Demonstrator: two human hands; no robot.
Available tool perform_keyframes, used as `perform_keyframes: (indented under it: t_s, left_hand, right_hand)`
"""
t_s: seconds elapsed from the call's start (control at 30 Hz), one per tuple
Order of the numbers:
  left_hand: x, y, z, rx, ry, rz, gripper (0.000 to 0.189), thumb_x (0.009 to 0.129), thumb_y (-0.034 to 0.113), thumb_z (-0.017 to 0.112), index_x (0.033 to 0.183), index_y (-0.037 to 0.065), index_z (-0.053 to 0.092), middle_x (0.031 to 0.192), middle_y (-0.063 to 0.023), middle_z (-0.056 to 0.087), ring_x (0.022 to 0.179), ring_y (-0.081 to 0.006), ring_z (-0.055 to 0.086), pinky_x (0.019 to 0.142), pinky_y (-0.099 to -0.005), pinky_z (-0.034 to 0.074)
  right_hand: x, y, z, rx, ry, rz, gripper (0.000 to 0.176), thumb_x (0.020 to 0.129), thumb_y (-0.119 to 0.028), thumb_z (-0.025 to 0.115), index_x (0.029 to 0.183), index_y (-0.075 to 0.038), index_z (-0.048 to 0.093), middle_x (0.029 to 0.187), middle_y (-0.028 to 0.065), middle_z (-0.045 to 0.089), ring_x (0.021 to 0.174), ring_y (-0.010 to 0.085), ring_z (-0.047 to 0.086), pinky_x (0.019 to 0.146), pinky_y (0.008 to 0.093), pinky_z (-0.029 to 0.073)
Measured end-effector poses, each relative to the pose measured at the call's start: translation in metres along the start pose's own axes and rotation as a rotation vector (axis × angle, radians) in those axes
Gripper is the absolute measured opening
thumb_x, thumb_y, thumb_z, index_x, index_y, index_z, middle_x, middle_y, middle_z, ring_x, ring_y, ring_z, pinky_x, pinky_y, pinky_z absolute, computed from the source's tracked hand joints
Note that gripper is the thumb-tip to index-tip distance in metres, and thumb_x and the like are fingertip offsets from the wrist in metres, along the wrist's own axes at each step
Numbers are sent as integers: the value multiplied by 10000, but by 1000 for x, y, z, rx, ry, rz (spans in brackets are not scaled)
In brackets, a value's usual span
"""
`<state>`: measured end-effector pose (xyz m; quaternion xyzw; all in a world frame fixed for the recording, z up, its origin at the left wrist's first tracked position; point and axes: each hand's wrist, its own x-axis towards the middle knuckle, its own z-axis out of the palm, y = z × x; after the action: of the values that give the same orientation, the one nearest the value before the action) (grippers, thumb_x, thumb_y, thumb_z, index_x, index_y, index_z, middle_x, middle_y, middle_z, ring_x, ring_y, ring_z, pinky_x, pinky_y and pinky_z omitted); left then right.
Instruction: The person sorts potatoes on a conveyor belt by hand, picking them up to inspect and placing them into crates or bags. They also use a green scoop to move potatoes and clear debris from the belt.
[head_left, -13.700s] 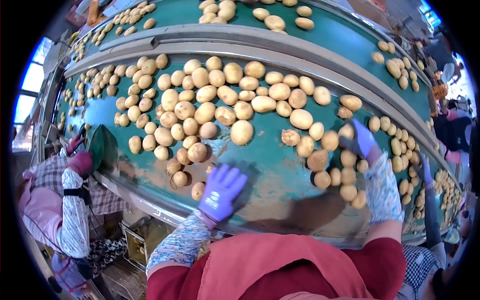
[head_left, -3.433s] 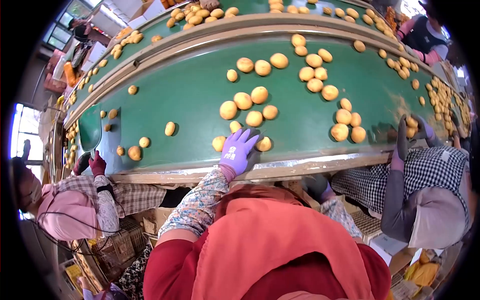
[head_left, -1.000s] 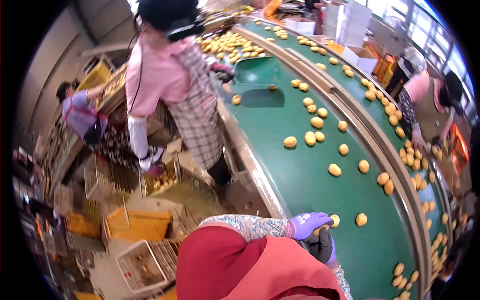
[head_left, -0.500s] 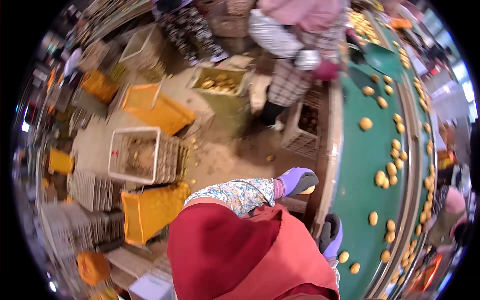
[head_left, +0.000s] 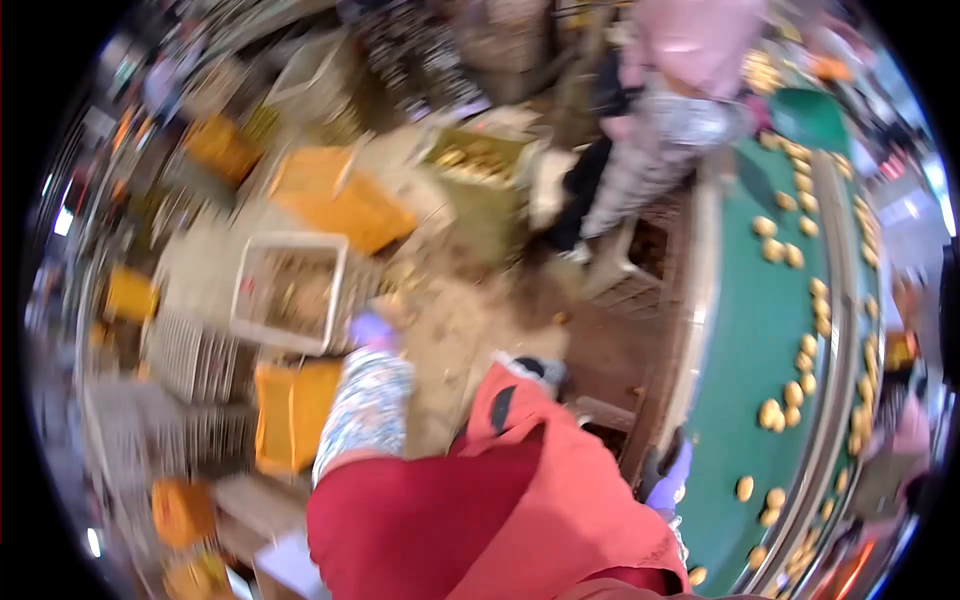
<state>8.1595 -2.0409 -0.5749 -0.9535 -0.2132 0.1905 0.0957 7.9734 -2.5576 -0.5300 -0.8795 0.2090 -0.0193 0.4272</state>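
Potatoes (head_left: 769,413) lay scattered along the green belt (head_left: 735,410), most of them nearer its far edge, beside the metal rail (head_left: 838,330), than its near edge. Toward the belt's lower end, 1 potato (head_left: 745,488) sat a little apart from the others. The person's right hand (head_left: 668,475), in a purple and dark glove, was at the near edge of the belt; a small yellowish patch showed just beside it, and I could not tell whether its grip was apart or clamped on anything. The left hand (head_left: 372,332), also in purple, reached well away from the belt to the lower corner of a white-rimmed crate (head_left: 297,241) on the side facing the belt. Blur hid its fingers, so the state of that grip could not be told, nor whether it touched the rim. Below the crate stood an orange container (head_left: 297,415), and a co-worker in a pink top (head_left: 700,35) stood by the belt's upper end
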Motion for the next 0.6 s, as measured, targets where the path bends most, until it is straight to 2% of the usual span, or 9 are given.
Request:
perform_keyframes:
  t_s: [0.1,0.17,0.23,0.37,0.43,0.47,0.53,0.57,0.6]
  left_hand:
    - [78,-105,-16,-386,72,-434,196,945,297,584,954,175,738,994,-88,748,894,-290,720,709,-431,569]
    - [119,-102,-8,-522,-19,-381,214,943,321,588,1009,165,718,1006,-104,740,906,-314,709,735,-440,560]
    - [139,-43,8,-600,-197,-162,250,942,346,592,1064,155,699,1018,-119,732,918,-337,697,762,-449,550]
    - [128,147,27,-978,-800,276,355,939,394,600,1175,135,660,1043,-150,716,943,-385,674,815,-468,530]
    - [107,231,-2,-944,-949,539,415,938,418,604,1230,125,641,1055,-166,707,955,-409,663,842,-478,521]
    - [66,254,-73,-437,-390,978,427,918,465,607,1118,98,695,967,-175,727,892,-376,693,805,-463,532]
    - [39,295,-131,-139,-256,1139,435,909,503,603,1031,96,699,944,-188,721,921,-401,678,811,-482,529]
    - [23,310,-163,-123,-335,1204,396,919,472,599,1007,97,693,950,-203,710,931,-417,670,799,-487,525]
    - [14,324,-177,-150,-236,1334,369,922,442,605,1005,93,689,943,-211,703,915,-413,672,779,-496,522]
  right_hand:
    - [16,-29,0,-343,86,-117,531,844,-28,674,1352,21,525,1310,241,572,1218,380,564,1052,408,442]
    - [26,-37,4,-196,142,-154,459,840,-69,679,1274,29,566,1214,241,603,1100,399,605,966,399,487]
    - [33,-56,2,-61,143,-69,420,844,-113,685,1244,-16,596,1221,239,606,1085,461,582,973,490,469]
    - [30,-58,-6,11,252,-31,333,844,-78,663,1168,-4,636,1101,227,652,1030,448,610,932,471,492]
    - [18,-52,-19,-107,322,-27,303,841,-62,655,1137,1,647,1040,222,663,987,439,624,891,458,508]
    - [15,-51,-25,-3,344,32,264,844,-53,636,1101,8,652,960,220,661,921,414,640,819,436,520]
    - [5,-57,-36,24,451,161,230,860,-47,610,1076,16,653,968,200,653,880,359,651,802,400,520]
    - [-5,-48,-37,47,502,245,218,868,-47,605,1068,23,658,993,177,658,891,317,656,825,372,522]
    - [-12,-45,-39,-7,502,259,212,868,-61,619,1061,17,662,1013,183,661,910,327,658,827,380,522]
